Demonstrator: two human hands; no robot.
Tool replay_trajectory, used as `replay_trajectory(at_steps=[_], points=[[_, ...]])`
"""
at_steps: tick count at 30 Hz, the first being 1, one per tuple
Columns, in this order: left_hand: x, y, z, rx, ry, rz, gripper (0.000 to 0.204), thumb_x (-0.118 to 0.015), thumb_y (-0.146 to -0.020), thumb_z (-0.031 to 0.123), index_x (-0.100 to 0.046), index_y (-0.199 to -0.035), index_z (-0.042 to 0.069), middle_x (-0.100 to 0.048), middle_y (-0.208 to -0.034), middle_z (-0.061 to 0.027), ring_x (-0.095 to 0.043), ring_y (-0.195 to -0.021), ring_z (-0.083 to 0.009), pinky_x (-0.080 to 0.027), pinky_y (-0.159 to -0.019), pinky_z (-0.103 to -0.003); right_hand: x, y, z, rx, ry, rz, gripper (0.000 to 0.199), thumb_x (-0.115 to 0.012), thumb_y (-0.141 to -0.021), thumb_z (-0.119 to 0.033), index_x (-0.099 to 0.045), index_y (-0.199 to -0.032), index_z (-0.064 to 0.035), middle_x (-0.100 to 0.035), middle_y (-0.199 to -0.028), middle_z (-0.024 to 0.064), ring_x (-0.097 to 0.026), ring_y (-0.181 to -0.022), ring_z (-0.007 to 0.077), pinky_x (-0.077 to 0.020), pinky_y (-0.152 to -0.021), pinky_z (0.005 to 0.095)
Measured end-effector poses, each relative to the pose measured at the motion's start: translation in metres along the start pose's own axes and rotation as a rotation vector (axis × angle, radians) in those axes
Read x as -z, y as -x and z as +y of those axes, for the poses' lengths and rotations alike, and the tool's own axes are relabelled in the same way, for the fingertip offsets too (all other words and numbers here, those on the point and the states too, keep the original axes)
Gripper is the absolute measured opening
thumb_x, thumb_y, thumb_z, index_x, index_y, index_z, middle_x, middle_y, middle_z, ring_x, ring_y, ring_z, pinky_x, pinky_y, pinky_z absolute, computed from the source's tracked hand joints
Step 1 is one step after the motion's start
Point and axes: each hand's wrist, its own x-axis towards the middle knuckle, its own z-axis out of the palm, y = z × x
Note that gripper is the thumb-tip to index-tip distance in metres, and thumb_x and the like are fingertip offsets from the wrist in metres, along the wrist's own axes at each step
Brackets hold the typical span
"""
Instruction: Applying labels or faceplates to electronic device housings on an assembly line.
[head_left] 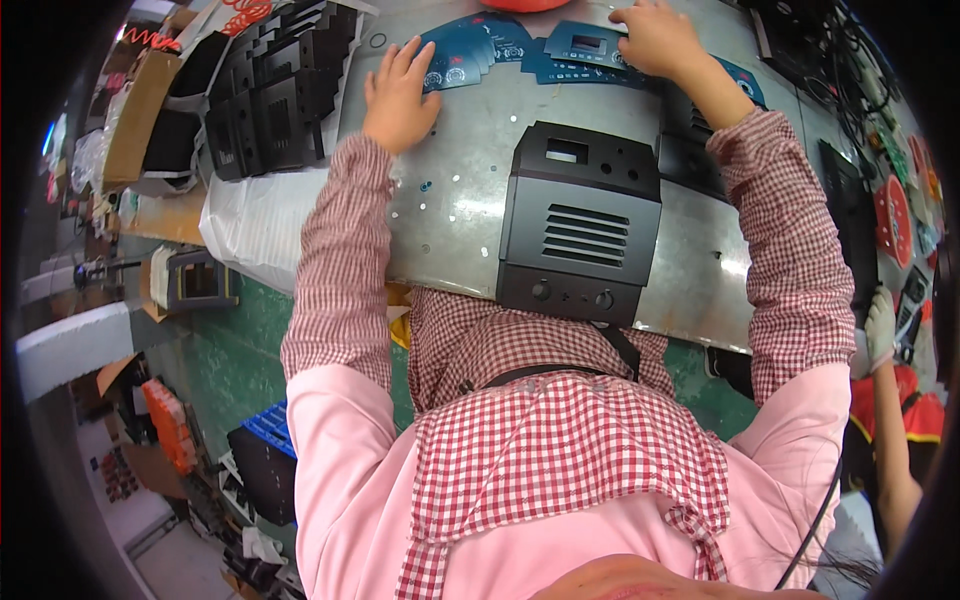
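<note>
At the far side of the metal table, my left hand [400,97] lies with its fingers spread, beside a fanned stack of blue printed panel sheets [462,55]. My right hand [655,40] has its bent fingers on the right edge of another blue panel sheet [582,44], which overlaps more such sheets; the fingertips are partly hidden. Between my arms, near the table's front edge, stands a dark grey device housing [578,220] with a small window, slots and round holes. Another dark housing [690,150] is partly hidden behind it and under my right forearm.
Black housing parts [275,95] are stacked on the left over white foam wrap [255,225]. A red round object [525,4] sits at the far edge. Black cables [850,70] hang at the right, where another person's gloved hand [881,328] shows. Cardboard [140,120] stands far left.
</note>
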Motion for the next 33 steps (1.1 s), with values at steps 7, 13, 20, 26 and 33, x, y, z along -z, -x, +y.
replay_trajectory(at_steps=[7,13,20,26,33], points=[[-0.007,-0.018,-0.04,-0.005,0.222,-0.328,0.064,-0.068,-0.08,0.015,-0.046,-0.141,0.009,-0.051,-0.135,-0.0186,-0.051,-0.124,-0.0378,-0.043,-0.104,-0.042,-0.03,-0.026,-0.058,0.316,-0.02,0.315,0.019,-0.061,-0.076,-0.018,-0.07,-0.086,-0.005,-0.066,-0.093,0.0176,-0.062,-0.094,0.037,-0.0519,-0.081,0.0458],[0.013,-0.018,-0.024,0.077,0.186,-0.194,0.054,-0.078,-0.073,0.013,-0.053,-0.12,0.011,-0.055,-0.117,-0.0155,-0.058,-0.109,-0.0367,-0.049,-0.094,-0.044,-0.052,-0.045,-0.128,0.279,-0.056,0.155,0.04,-0.073,-0.076,-0.028,-0.065,-0.108,-0.0056,-0.065,-0.104,0.0156,-0.061,-0.101,0.0338,-0.052,-0.084,0.0438],[0.023,0.014,-0.021,-0.01,0.236,0.046,0.056,-0.079,-0.071,0.008,-0.053,-0.12,0.013,-0.052,-0.12,-0.0139,-0.053,-0.113,-0.0358,-0.046,-0.098,-0.043,-0.078,-0.049,-0.161,0.286,-0.212,0.014,0.035,-0.065,-0.09,-0.019,-0.061,-0.123,-0.0092,-0.07,-0.109,0.0073,-0.067,-0.096,0.0226,-0.0513,-0.083,0.0351],[0.003,0.024,-0.012,0.184,0.655,0.218,0.054,-0.069,-0.085,0.014,-0.047,-0.134,0.009,-0.054,-0.123,-0.0166,-0.052,-0.118,-0.033,-0.042,-0.104,-0.042,-0.082,-0.04,-0.149,0.329,-0.476,0.118,0.018,-0.063,-0.082,-0.013,-0.061,-0.096,-0.0008,-0.062,-0.096,0.0232,-0.061,-0.093,0.0414,-0.0488,-0.081,0.0461],[0.001,0.019,0.009,0.312,0.873,0.171,0.075,-0.054,-0.07,-0.007,-0.038,-0.142,0.004,-0.051,-0.121,-0.0186,-0.053,-0.112,-0.0323,-0.044,-0.098,-0.038,-0.087,-0.03,-0.15,0.248,-0.408,0.181,0.023,-0.066,-0.082,-0.015,-0.066,-0.1,-0.0005,-0.067,-0.089,0.0205,-0.064,-0.085,0.0399,-0.0507,-0.077,0.0451]])
